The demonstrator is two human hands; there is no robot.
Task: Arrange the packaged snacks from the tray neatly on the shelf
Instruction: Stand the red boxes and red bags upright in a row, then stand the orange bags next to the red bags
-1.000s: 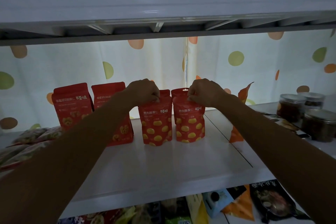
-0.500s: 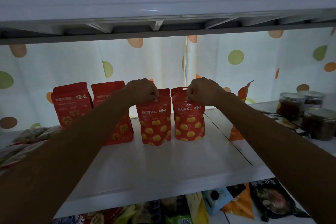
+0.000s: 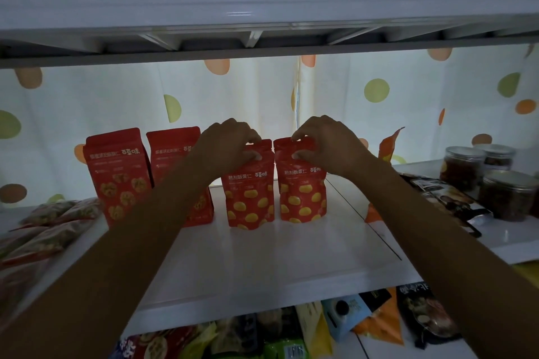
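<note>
Left hand (image 3: 230,144) outstretched, pinched on top seal of left red pouch (image 3: 250,194); right hand (image 3: 326,141) likewise clamped on right red pouch (image 3: 302,186). Glossy stand-up pouches, yellow-spotted, upright, just beside each other on smooth white shelf (image 3: 262,265). Behind: backlit polka-dot curtain (image 3: 379,90).

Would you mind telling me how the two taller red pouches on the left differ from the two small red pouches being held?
The tall pouches stand higher and wider than the small pouches. The tall ones show darker orange, lumpy shapes; the small ones show smooth yellow ovals. Nothing touches the tall ones, while the left hand and right hand pinch the small ones' tops. All stand upright in one row on the shelf, red with white lettering.
</note>
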